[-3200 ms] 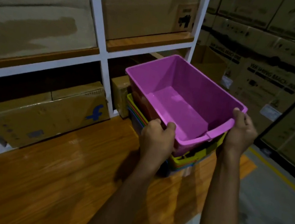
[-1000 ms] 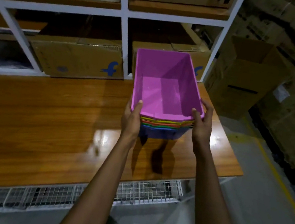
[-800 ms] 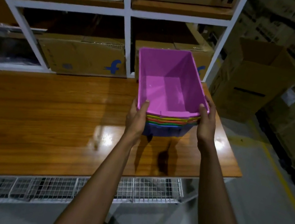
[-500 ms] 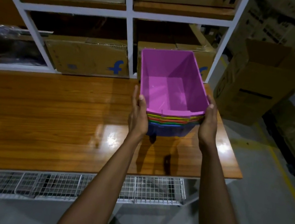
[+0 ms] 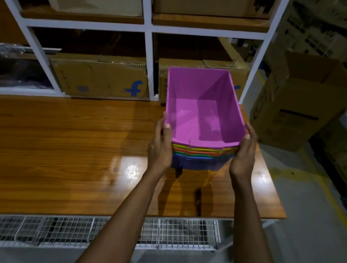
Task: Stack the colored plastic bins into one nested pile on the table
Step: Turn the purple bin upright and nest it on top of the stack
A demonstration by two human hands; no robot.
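Observation:
A nested pile of colored bins stands on the wooden table (image 5: 49, 144) near its right end. The purple bin (image 5: 201, 113) is on top and empty; below it show yellow, orange, green and blue rims, with a dark blue bin (image 5: 196, 164) at the bottom. My left hand (image 5: 161, 143) presses flat against the pile's left near corner, thumb on the purple rim. My right hand (image 5: 243, 155) presses against the right near corner the same way. Both hands clasp the pile from the sides.
White shelving (image 5: 147, 27) rises behind the table with cardboard boxes (image 5: 100, 79) on its shelves. An open tall carton (image 5: 293, 106) stands on the floor to the right. A wire mesh shelf (image 5: 80, 231) runs under the table's front edge. A yellow floor line (image 5: 338, 218) runs at right.
The purple bin, held tilted above the pile 3.2 s ago, now sits nested on it. Over the last second my hands slid down slightly along the pile's sides.

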